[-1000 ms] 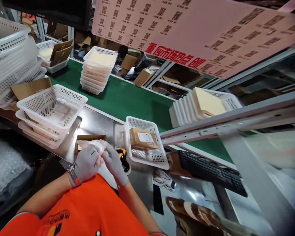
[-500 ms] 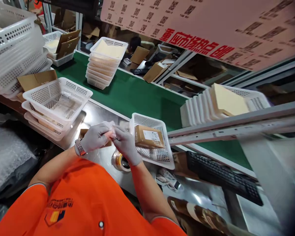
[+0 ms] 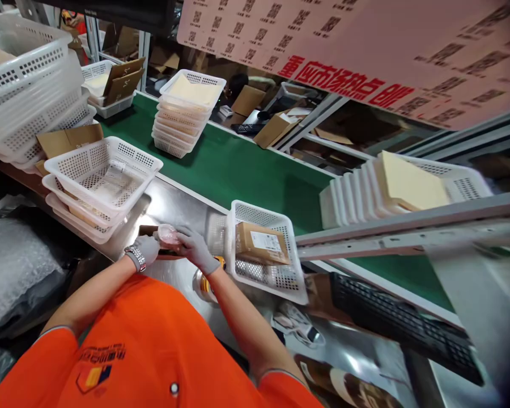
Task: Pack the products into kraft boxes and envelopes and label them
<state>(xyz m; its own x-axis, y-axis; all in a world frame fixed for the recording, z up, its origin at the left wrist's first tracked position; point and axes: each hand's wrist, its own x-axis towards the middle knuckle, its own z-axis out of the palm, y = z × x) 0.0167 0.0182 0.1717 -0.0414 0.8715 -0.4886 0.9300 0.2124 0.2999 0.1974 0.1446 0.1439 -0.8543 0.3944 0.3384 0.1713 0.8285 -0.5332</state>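
Note:
My right hand [image 3: 195, 248], in a grey glove, holds a small pinkish bundle in clear bubble wrap [image 3: 167, 232] by its right side. The bundle is over a small open cardboard box [image 3: 148, 230] on the metal bench. My left hand [image 3: 147, 249], gloved too and with a metal watch at the wrist, is closed at the near left side of that box; its fingertips are partly hidden. A roll of tape [image 3: 204, 283] stands below my right wrist, partly covered by the forearm.
A white basket [image 3: 297, 277] holding a labelled carton [image 3: 263, 243] sits to the right. Stacked baskets [image 3: 106, 198] stand to the left. Behind runs a green conveyor belt [image 3: 246, 175] carrying more basket stacks. A keyboard [image 3: 403, 323] and a metal rail [image 3: 391, 224] lie at right.
My left hand has let go of the wrapped bundle and moved left and down to the box. My right hand has carried the bundle left and down, over the box.

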